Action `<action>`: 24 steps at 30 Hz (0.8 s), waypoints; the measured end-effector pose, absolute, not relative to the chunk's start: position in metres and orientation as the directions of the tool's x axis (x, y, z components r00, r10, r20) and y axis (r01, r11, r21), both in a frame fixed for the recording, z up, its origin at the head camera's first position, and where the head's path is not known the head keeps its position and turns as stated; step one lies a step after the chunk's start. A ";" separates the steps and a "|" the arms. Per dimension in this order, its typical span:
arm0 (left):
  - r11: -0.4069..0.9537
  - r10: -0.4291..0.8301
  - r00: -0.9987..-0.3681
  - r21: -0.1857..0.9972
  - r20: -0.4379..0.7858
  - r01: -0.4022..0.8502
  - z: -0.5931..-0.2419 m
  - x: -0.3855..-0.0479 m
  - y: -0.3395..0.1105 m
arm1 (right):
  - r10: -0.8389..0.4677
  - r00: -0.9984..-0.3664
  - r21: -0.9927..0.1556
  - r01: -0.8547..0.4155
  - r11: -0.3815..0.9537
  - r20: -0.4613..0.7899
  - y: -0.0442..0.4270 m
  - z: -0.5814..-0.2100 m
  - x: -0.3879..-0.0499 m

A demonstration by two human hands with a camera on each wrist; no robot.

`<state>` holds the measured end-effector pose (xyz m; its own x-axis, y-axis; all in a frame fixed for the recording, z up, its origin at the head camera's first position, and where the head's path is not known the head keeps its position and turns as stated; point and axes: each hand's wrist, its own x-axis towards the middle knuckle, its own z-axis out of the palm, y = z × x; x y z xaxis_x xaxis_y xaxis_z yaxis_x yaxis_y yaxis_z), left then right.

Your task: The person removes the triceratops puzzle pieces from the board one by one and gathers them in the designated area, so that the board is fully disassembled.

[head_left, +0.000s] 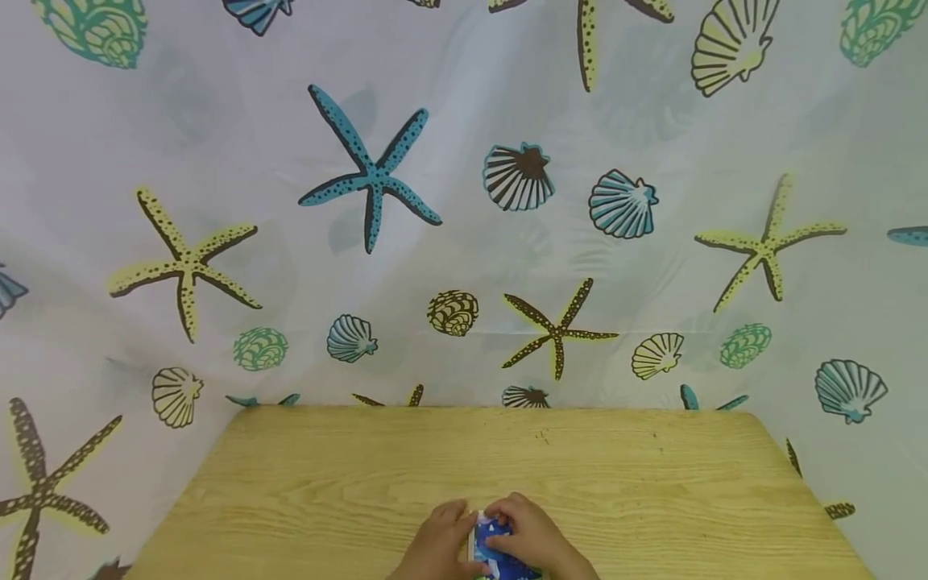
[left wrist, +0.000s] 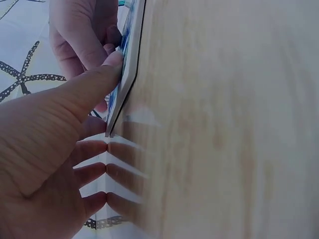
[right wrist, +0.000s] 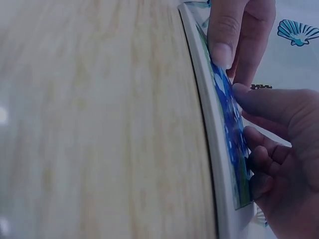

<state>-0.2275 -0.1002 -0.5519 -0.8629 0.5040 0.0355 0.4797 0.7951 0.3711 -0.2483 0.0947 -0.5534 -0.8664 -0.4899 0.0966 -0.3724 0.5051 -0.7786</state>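
Note:
A flat, white-edged board (head_left: 482, 548) with a blue picture lies on the table near the front edge of the head view. On its left side rests my left hand (head_left: 438, 546). The left thumb (left wrist: 102, 74) touches the picture's side, while the other fingertips reach down to the table beyond the board. My right hand (head_left: 535, 536) lies over the picture from the right. In the right wrist view its thumb and bent fingers (right wrist: 264, 164) touch the blue picture (right wrist: 230, 127). Whether anything is pinched under those fingers is hidden.
The wooden table (head_left: 348, 475) stretches away beyond the hands. A white cloth (head_left: 464, 258) printed with starfish and shells hangs behind it and along both sides.

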 end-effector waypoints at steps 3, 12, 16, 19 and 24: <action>0.799 0.523 -0.852 0.341 0.013 0.496 -0.555 -0.228 -0.100 | -0.493 -0.867 -0.745 -0.378 0.550 0.076 0.093 -0.554 -0.249; 0.809 0.515 -0.857 0.334 -0.005 0.484 -0.563 -0.231 -0.100 | -0.493 -0.869 -0.719 -0.361 0.594 0.029 0.090 -0.548 -0.247; 0.809 0.513 -0.859 0.336 -0.003 0.482 -0.562 -0.231 -0.100 | -0.487 -0.873 -0.705 -0.357 0.613 0.019 0.089 -0.547 -0.247; 0.806 0.514 -0.858 0.341 0.002 0.484 -0.560 -0.232 -0.099 | -0.476 -0.880 -0.695 -0.345 0.630 0.005 0.088 -0.546 -0.247; 0.801 0.501 -0.865 0.376 0.007 0.467 -0.558 -0.231 -0.098 | -0.463 -0.886 -0.682 -0.328 0.654 -0.018 0.086 -0.545 -0.247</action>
